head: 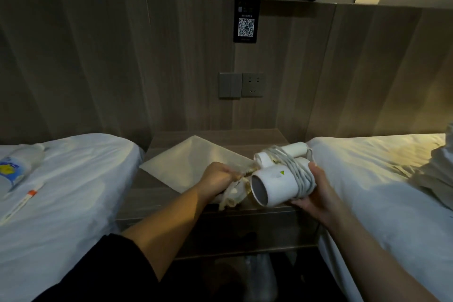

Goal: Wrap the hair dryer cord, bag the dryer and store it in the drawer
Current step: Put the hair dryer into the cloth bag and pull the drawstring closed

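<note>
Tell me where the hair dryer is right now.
Head view, right of centre: the hair dryer is held in the right hand over the nightstand, beside the bag that the left hand grips.

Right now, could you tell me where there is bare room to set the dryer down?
Bare: nightstand strip behind the flat sheet, and right bed before the crumpled bedding. Crowded: nightstand front, where left hand, bag, right hand and dryer meet.

A grey-brown wood-grain wall panel fills the upper frame, with a grey switch-and-socket plate at centre. Below, a wooden bedside table stands between a white-sheeted bed at lower left and a second white bed at lower right, which is warmly lit.
</note>
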`<state>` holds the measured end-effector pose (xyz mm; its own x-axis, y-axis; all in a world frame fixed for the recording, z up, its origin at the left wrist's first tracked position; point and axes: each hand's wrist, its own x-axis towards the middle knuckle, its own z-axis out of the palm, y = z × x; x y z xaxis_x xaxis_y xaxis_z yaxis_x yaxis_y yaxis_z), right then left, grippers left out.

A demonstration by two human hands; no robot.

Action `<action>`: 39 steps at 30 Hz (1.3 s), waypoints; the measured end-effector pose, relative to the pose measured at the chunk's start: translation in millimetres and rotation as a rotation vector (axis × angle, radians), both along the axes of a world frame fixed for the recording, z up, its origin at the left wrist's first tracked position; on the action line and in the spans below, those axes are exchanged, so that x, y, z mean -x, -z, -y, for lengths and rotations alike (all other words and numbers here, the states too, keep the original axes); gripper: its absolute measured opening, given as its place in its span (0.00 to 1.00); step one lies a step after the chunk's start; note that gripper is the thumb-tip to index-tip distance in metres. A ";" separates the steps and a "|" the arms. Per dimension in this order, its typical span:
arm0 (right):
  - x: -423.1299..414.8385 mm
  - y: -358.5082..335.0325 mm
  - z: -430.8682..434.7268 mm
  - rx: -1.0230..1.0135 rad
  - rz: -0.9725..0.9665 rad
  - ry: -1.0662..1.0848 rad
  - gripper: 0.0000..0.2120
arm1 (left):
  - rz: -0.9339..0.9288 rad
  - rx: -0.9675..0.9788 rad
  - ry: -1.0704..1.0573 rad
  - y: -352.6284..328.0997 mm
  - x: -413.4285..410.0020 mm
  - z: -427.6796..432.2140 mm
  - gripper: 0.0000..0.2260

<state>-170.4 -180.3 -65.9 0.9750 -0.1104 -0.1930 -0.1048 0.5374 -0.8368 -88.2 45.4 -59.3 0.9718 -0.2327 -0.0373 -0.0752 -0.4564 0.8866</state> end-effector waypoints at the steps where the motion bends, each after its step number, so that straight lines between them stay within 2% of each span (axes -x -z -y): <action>1: -0.4 -1.7 -0.1 0.032 -0.006 -0.004 0.15 | 0.013 0.045 -0.016 -4.0 -0.1 2.2 0.09; 5: -4.7 -11.2 -3.0 0.163 -0.055 -0.048 0.18 | 0.034 0.190 -0.080 -22.9 0.9 7.5 0.12; 7: -6.7 -19.3 -6.1 0.241 -0.080 -0.071 0.17 | 0.057 0.181 -0.059 -31.4 2.2 8.0 0.16; 9: -8.0 -29.3 -9.7 0.277 -0.095 -0.091 0.13 | 0.135 0.124 -0.036 -37.5 2.0 8.4 0.13; 11: -9.1 -39.3 -12.1 0.252 -0.131 -0.099 0.13 | 0.209 0.056 -0.010 -42.7 3.1 7.1 0.07; 14: -12.1 -48.4 -12.7 0.147 -0.200 -0.084 0.17 | 0.318 -0.098 0.068 -44.6 2.3 2.0 0.05; 17: -15.0 -50.3 -11.3 0.084 -0.229 -0.034 0.18 | 0.312 -0.180 0.181 -39.0 3.4 -4.4 0.06; 19: -17.3 -47.0 -11.7 0.049 -0.241 -0.008 0.18 | 0.268 -0.211 0.214 -31.6 3.9 -6.3 0.11; 21: -20.0 -42.5 -13.1 0.062 -0.242 0.018 0.20 | 0.214 -0.164 0.192 -27.8 7.0 -6.5 0.11; 25: -20.6 -32.8 -21.5 0.063 -0.210 0.074 0.23 | 0.103 0.060 0.067 -23.1 17.2 -1.9 0.13; 28: -18.4 -23.2 -28.0 0.161 -0.147 0.133 0.22 | 0.143 0.136 -0.028 -17.6 26.3 6.2 0.15; 32: -16.9 -14.0 -33.9 0.172 -0.109 0.184 0.18 | 0.229 0.187 -0.123 -21.3 26.3 16.8 0.16; 36: -19.4 -6.6 -43.5 0.221 -0.117 0.263 0.18 | 0.312 0.081 0.063 -31.9 30.8 31.2 0.14; 39: -19.3 -2.5 -50.3 0.229 -0.077 0.326 0.18 | 0.268 0.032 0.204 -37.4 33.1 37.2 0.16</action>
<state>-151.1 -130.0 -63.4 0.8654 -0.4599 -0.1987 -0.0267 0.3538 -0.9349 -121.3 8.3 -21.9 0.8795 -0.4201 0.2235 -0.3941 -0.3799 0.8369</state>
